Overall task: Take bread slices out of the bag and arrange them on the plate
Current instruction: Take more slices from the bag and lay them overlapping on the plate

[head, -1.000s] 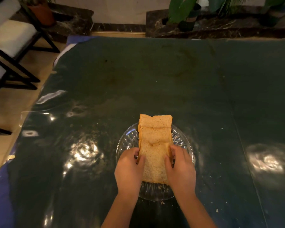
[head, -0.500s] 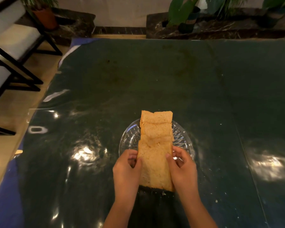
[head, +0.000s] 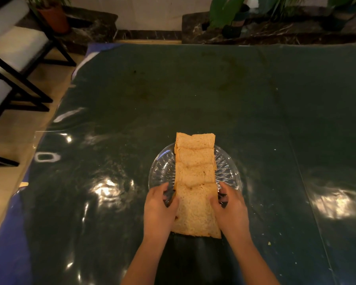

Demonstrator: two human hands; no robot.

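Observation:
A clear cut-glass plate [head: 162, 169] sits on the dark table, near the front middle. Across it lies a row of overlapping brown bread slices [head: 194, 159], running away from me. The nearest slice [head: 195, 210] is the largest in view and overhangs the plate's near rim. My left hand [head: 158, 210] presses its left edge and my right hand [head: 230, 210] its right edge, fingers curled against the crust. No bread bag is in view.
The table wears a dark green glossy cover [head: 193, 95] with bright light reflections and a few crumbs at the right. Black-framed chairs [head: 14, 64] stand at the left. Potted plants [head: 230, 15] line the far wall.
The nearest slice has slid toward me, so the row stretches longer. Both hands came back with it and still grip its sides.

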